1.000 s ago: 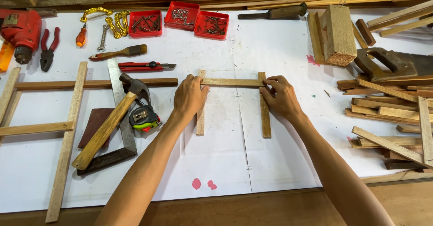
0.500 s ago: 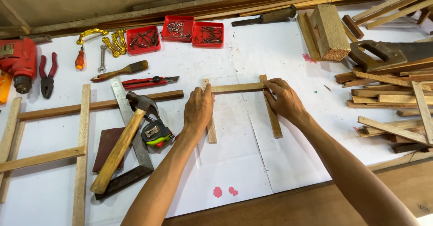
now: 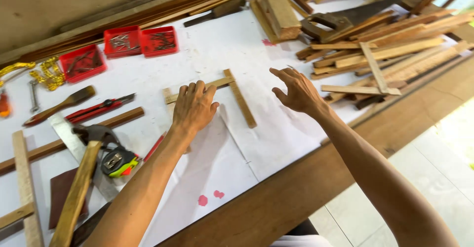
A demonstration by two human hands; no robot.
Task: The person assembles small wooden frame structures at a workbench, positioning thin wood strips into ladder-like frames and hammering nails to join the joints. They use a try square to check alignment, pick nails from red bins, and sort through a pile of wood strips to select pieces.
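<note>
Near edge: the brown wooden table front (image 3: 276, 197) runs across the bottom; a pale tiled floor (image 3: 434, 178) shows at lower right.
Cut off: a wooden-handled hammer (image 3: 79, 188) leaves the picture at the lower left edge, its steel head lying beside a yellow and black tape measure (image 3: 117, 162); a dark brown flat square (image 3: 61, 197) lies half under the handle.
Table cover: white paper sheet (image 3: 276, 138) with small red blots near the front.
Left hand (image 3: 193, 110): palm down, fingers together and laid flat on the small frame of thin wooden strips (image 3: 239, 98), covering its left corner.
Frame: lies in the middle of the paper; a crosspiece joins two short uprights, the left upright mostly hidden under the hand.
Right hand (image 3: 298, 90): raised just right of the frame, touching nothing, fingers loosely spread and curved.
Left of hand: red-handled pliers (image 3: 98, 108), a wooden-handled brush (image 3: 61, 104) and a long brown wooden strip (image 3: 74, 138).
Right: loose heap of pale wooden offcuts (image 3: 390, 49), a dark-handled handsaw (image 3: 355, 16) lying on it.
Containers: three shallow red plastic trays (image 3: 121, 44) at the far edge, holding small dark metal pieces, too small to make out.
Far left: yellow chain-like object (image 3: 44, 72), partly cut off.
</note>
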